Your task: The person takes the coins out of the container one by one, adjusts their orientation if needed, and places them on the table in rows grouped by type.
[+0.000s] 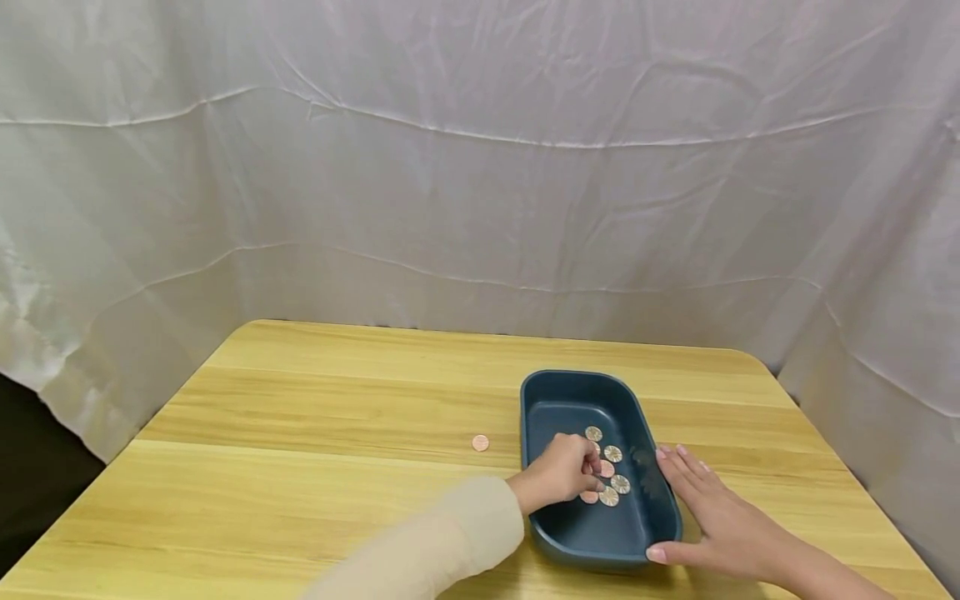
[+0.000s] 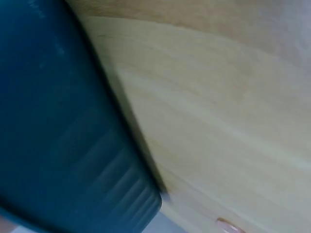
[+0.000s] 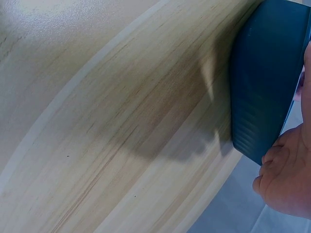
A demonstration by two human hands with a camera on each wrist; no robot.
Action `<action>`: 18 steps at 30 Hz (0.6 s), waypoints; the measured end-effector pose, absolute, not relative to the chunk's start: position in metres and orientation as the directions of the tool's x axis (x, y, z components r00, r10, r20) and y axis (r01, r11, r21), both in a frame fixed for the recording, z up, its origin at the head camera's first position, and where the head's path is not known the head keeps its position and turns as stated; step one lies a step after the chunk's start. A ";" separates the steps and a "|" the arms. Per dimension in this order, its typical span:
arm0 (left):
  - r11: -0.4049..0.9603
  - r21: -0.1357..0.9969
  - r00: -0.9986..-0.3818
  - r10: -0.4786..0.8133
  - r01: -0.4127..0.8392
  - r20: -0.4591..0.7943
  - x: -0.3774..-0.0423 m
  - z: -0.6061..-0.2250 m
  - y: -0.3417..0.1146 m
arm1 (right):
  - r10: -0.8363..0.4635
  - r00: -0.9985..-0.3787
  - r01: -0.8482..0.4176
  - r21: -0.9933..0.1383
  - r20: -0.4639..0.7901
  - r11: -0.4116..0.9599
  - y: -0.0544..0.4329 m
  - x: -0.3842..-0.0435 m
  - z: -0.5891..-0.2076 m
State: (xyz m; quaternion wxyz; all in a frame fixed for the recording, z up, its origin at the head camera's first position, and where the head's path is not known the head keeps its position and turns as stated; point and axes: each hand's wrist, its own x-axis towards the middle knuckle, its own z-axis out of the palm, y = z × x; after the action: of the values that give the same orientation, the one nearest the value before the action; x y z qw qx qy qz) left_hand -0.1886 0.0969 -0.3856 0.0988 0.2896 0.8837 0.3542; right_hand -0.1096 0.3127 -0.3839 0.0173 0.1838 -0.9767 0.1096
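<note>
A left hand (image 1: 557,472) bent its fingers over coins (image 1: 612,454) in a blue tray (image 1: 553,417), any pinch unclear, as an outstretched right hand (image 1: 712,518) touched its side; coin handling seemed underway, fingertip precision likely needed next.

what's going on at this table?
A person's left hand is inside a dark blue tray, fingers among coins; whether it pinches one is unclear. The right hand is at the tray's right side, fingers extended. One copper-coloured coin lies on the wooden table, left of the tray.
</note>
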 end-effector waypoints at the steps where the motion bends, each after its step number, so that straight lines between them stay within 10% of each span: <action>1: 0.615 0.652 -0.815 0.579 0.444 0.009 -0.188 -0.387 0.099 | -0.358 -0.931 -0.366 -0.204 0.077 0.908 0.313 -0.110 -0.384; 18: 0.737 0.457 -0.819 0.573 0.497 -0.032 -0.187 -0.394 0.103 | -0.360 -0.930 -0.367 -0.206 0.071 0.907 0.313 -0.110 -0.382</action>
State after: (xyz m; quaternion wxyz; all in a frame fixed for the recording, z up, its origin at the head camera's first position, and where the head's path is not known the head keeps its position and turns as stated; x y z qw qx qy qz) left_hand -0.1867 0.1031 -0.3941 0.0857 0.2883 0.9281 0.2196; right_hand -0.1096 0.3129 -0.3818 0.0155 0.1860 -0.9764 0.1083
